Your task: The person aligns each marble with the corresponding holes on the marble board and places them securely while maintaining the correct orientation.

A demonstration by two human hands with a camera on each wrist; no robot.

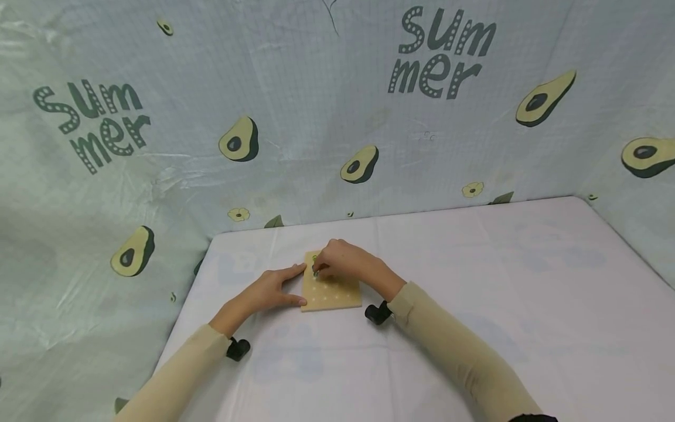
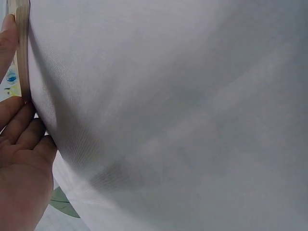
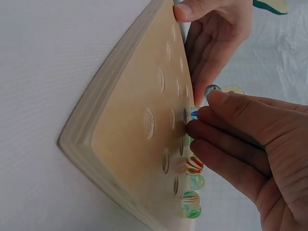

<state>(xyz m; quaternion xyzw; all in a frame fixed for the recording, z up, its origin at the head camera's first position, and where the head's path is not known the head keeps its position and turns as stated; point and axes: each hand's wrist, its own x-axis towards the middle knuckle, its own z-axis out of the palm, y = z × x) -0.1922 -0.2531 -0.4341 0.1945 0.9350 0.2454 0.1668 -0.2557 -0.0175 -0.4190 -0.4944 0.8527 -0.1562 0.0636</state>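
Note:
A pale wooden board [image 1: 332, 300] with rows of round hollows lies flat on the table. My left hand [image 1: 268, 291] rests at its left edge, thumb and fingers spread and touching the side. Over the board's upper part, my right hand [image 1: 348, 261] pinches a dark bluish glass marble [image 3: 212, 90] between thumb and fingertips. Several glass marbles sit in the hollows along the far side in the right wrist view, among them a red-striped marble [image 3: 194, 165] and a green marble [image 3: 193, 212]. The hollows nearer that camera hold nothing.
A white cloth [image 1: 474, 305] covers the table. Behind it hangs a pale curtain [image 1: 295, 88] printed with avocados and lettering. Small black wrist cameras, a left camera [image 1: 238, 350] and a right camera [image 1: 377, 313], sit just over the cloth.

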